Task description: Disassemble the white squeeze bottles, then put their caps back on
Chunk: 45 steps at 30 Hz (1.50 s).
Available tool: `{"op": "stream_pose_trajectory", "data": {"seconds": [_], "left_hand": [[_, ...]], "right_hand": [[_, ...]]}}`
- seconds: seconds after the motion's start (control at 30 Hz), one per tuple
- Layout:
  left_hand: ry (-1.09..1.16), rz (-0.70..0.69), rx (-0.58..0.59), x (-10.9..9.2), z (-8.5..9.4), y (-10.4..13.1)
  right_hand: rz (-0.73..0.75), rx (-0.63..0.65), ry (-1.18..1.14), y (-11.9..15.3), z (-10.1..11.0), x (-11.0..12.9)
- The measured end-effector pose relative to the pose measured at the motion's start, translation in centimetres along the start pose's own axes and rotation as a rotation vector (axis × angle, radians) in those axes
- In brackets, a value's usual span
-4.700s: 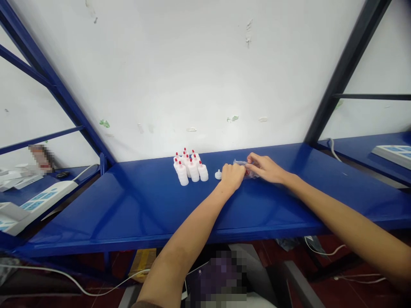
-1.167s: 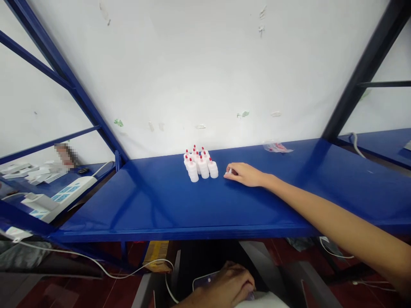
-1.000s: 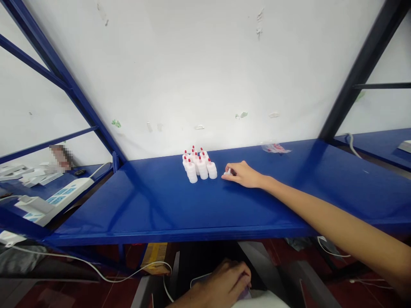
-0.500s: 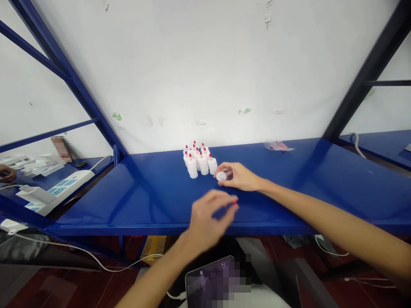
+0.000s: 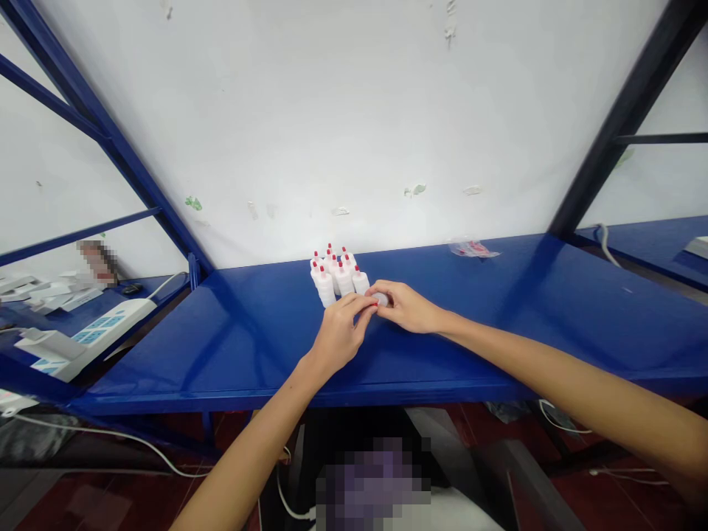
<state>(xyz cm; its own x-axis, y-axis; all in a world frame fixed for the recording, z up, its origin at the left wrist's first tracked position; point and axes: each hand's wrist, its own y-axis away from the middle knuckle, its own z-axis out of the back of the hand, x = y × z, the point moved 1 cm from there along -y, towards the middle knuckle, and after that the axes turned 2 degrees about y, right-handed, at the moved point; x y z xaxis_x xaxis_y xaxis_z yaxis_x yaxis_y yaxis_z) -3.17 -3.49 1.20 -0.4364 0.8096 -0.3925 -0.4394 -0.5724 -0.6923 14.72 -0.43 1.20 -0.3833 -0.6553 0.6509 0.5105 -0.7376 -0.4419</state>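
Observation:
Between both hands, a white plastic bottle (image 5: pixel 381 299) lies tilted toward me, mostly covered by fingers. My right hand (image 5: pixel 412 308) is closed round its body. The fingertips of my left hand (image 5: pixel 340 330) pinch a small red cap (image 5: pixel 376 304) right at the bottle's end; whether it is seated there I cannot tell. Just behind the hands, a tight cluster of white squeeze bottles (image 5: pixel 326 284) stands upright with pointed red caps on.
A clear plastic bag (image 5: pixel 474 249) with red pieces in it lies at the back of the blue table (image 5: pixel 248 332). Blue shelf posts (image 5: pixel 127 162) rise at the left, a dark post (image 5: pixel 608 125) at the right. A white power strip (image 5: pixel 105 332) is at far left.
My left hand has moved up and away from me, bringing the red cap to the bottle's end. My right hand stays closed on the bottle in nearly the same place.

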Motion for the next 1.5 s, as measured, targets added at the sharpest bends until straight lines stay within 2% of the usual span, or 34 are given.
{"op": "stream_pose_trajectory", "data": {"seconds": [0.1,0.23,0.33,0.47,0.6,0.77,0.83,1.0,1.3,1.5], "left_hand": [[-0.001,-0.04,0.046,0.6,0.1,-0.4],[0.014,-0.02,0.098,1.5,0.4,-1.1],[0.045,0.013,0.129,2.1,0.5,-1.2],[0.134,0.047,0.193,2.6,0.1,-0.6],[0.14,0.035,0.213,2.5,-0.4,-0.1],[0.089,0.072,0.157,2.3,-0.6,0.0],[0.051,0.067,0.174,2.3,-0.6,0.1],[-0.022,0.001,0.228,2.2,-0.6,0.4],[-0.031,-0.044,0.231,2.0,-0.6,0.3],[0.008,-0.045,0.234,2.0,-0.5,0.2]], "right_hand": [[-0.019,-0.004,-0.026,0.0,-0.1,-0.2],[-0.187,0.098,-0.202,0.3,-0.4,-0.3],[-0.191,0.109,-0.344,0.4,-0.5,-0.3],[-0.236,0.199,-0.522,0.4,-0.5,-0.1],[-0.171,0.234,-0.413,0.3,-0.2,0.3],[-0.061,0.218,-0.345,0.1,0.0,0.4],[-0.045,0.209,-0.322,0.1,-0.1,0.3],[-0.082,0.202,-0.304,0.3,-0.3,0.4],[-0.212,0.185,-0.5,0.4,-1.5,-0.1],[-0.218,0.165,-0.585,0.4,-1.8,-0.2]]}}
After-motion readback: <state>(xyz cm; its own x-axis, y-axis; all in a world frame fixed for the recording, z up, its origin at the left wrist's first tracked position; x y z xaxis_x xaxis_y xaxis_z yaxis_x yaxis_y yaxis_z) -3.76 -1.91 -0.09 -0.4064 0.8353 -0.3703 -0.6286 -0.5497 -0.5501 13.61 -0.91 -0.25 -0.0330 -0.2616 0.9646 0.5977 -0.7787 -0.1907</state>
